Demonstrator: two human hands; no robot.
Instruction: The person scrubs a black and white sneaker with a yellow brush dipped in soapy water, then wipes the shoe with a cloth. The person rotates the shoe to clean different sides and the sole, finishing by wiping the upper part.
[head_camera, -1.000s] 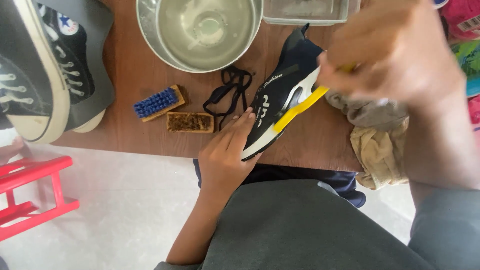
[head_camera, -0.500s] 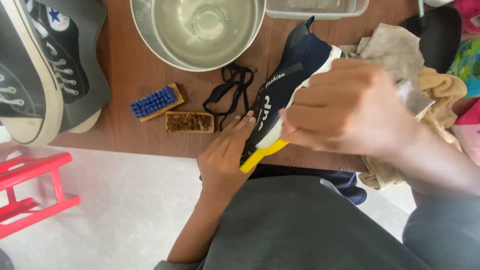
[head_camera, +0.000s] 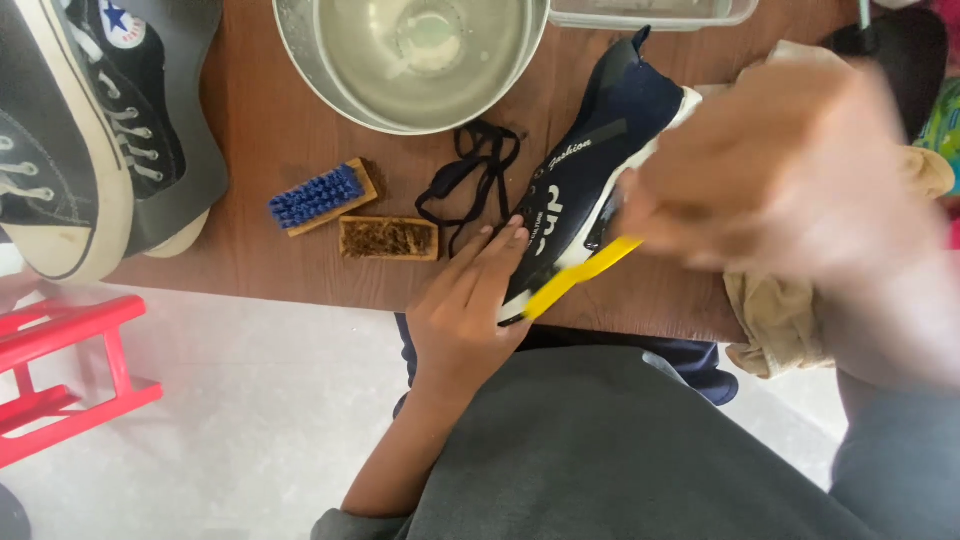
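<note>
— Head view, straight down onto a brown table (head_camera: 260, 120). Where to find the navy shoe (head_camera: 590, 170), counting from the metal bowl (head_camera: 300, 60)?

— Just right of the bowl and below its rim, lying slantwise, heel up beside the bowl, toe down toward the table edge. White sole turned away from the bowl.

— And the hands?

— Left hand (head_camera: 465, 320) below the bowl, fingers stretched flat and pressed against the toe; no closed grasp, only a steadying push. Right hand (head_camera: 790, 170) farther right of the bowl, badly blurred, wrapped around a yellow-handled brush (head_camera: 575, 280) whose handle sticks out toward the toe. Bristle end hidden, so impossible to tell exactly where on the sole.

— Step in hand, then?

— Most likely scrubbing along the sole edge, mid-stroke, judging by the blur.

— Needs of a next move?

— Firm pressure from the flat left fingers to stop sliding, short strokes along the white rim, perhaps a dip of bristles into the bowl.

— Anything else around?

— Loose black laces (head_camera: 470, 180) directly below the bowl, touching the shoe's side. Blue-bristled brush (head_camera: 320, 197) and a brown-bristled one (head_camera: 388, 238) below the bowl, left of the laces. Beige cloth (head_camera: 790, 310) far right of the bowl, hanging over the table edge. Black high-top sneakers (head_camera: 60, 150) left of the bowl.
</note>
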